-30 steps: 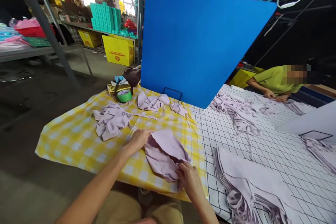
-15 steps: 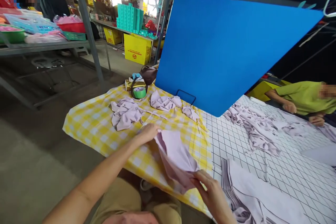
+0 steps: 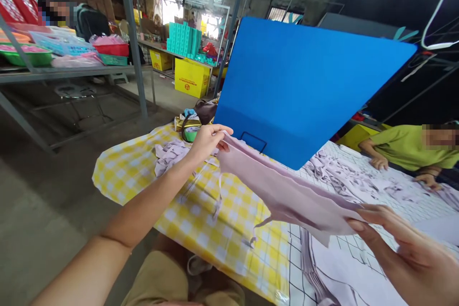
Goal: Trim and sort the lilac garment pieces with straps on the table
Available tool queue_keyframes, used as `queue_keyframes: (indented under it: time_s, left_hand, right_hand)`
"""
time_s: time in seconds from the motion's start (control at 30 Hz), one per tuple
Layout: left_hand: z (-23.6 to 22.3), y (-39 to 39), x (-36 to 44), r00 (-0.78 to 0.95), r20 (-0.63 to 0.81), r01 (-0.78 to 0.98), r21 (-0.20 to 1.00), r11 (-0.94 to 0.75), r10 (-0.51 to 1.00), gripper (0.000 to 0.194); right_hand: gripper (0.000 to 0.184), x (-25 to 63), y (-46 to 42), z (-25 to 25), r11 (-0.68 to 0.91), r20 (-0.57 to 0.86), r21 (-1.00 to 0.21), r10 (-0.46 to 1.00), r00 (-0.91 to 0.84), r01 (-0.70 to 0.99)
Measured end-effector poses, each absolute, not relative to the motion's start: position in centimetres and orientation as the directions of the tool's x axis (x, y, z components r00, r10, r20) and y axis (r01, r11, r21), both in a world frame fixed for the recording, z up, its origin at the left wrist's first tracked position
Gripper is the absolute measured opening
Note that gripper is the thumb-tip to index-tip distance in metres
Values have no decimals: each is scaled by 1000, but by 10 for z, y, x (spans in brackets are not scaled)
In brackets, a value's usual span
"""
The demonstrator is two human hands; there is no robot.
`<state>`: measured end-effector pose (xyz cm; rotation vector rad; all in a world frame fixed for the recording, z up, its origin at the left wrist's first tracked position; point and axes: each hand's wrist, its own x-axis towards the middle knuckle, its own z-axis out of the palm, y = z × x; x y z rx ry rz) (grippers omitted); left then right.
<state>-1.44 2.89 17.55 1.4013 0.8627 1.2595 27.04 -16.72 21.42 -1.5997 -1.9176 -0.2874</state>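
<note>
Above a bench (image 3: 222, 244), a person's two hands are holding a mauve cloth (image 3: 279, 191) stretched between them, each gripping one end. The left hand (image 3: 208, 143) is pinching its end between thumb and fingers, its forearm slanting up from the lower left corner. The right hand (image 3: 412, 248), nearer the camera, is clasping the other end between thumb and forefinger. The cloth is sloping down toward the right hand, and thin strips are dangling below it.

A yellow check cover (image 3: 125, 177) is draping the bench's left part; a white grid cover (image 3: 297, 272) is spreading over the right. Scraps (image 3: 170, 153) are lying just past the left forearm, near a roll of green tape (image 3: 191, 135), while a folded stack (image 3: 358, 267) is resting at the lower right. A blue board (image 3: 304, 86) is standing at the back. Across the bench, a co-worker in a lime shirt (image 3: 401, 146) is leaning in, both hands on the bench.

At far left, another person (image 3: 57, 8) is appearing behind a table (image 3: 57, 74) of baskets. Turquoise blocks (image 3: 183, 40) are rising in the background, and a yellow box (image 3: 191, 76) is sitting on the floor.
</note>
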Motion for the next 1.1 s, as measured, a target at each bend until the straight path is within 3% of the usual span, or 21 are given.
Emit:
queue_keyframes:
  time_s: [0.17, 0.27, 0.37, 0.43, 0.5, 0.63, 0.73, 0.93, 1.03, 1.1]
  left_hand:
    - [178, 31, -26, 158, 290, 134, 941, -311, 944, 31]
    - [169, 31, -25, 173, 371, 356, 840, -409, 912, 29]
    - [150, 15, -7, 246, 409, 481, 736, -477, 879, 34]
    - [135, -7, 10, 293, 436, 436, 731, -525, 851, 36]
    - [122, -33, 25, 404, 448, 299, 760, -577, 798, 26]
    - [107, -65, 40, 651, 489, 64, 727, -684, 581, 28]
    - [102, -61, 41, 754, 505, 79, 567, -820, 421, 23]
    - [104, -46, 40, 857, 485, 181, 35, -983, 175, 24]
    - [111, -45, 42, 867, 492, 157, -111, -981, 83, 27]
    - [115, -43, 43, 858, 509, 151, -130, -980, 65, 30]
  right_hand:
    - [27, 272, -150, 216, 252, 532, -285, 844, -66, 925]
    - [30, 269, -138, 203, 241, 414, -366, 907, -74, 899]
    - [35, 253, -124, 187, 133, 306, -490, 952, 27, 862]
    - [36, 239, -115, 178, 99, 278, -587, 957, 85, 803]
    - [35, 226, -107, 170, 87, 246, -645, 964, 98, 759]
    - [35, 214, -94, 160, 65, 182, -699, 979, 89, 712]
    - [36, 213, -92, 161, 60, 142, -751, 987, 72, 658]
    - [38, 210, -94, 170, 0, 44, -867, 996, 77, 497]
    - [38, 206, -93, 172, -18, 9, -889, 998, 57, 457]
    - [39, 203, -92, 173, -24, -7, -894, 999, 40, 448]
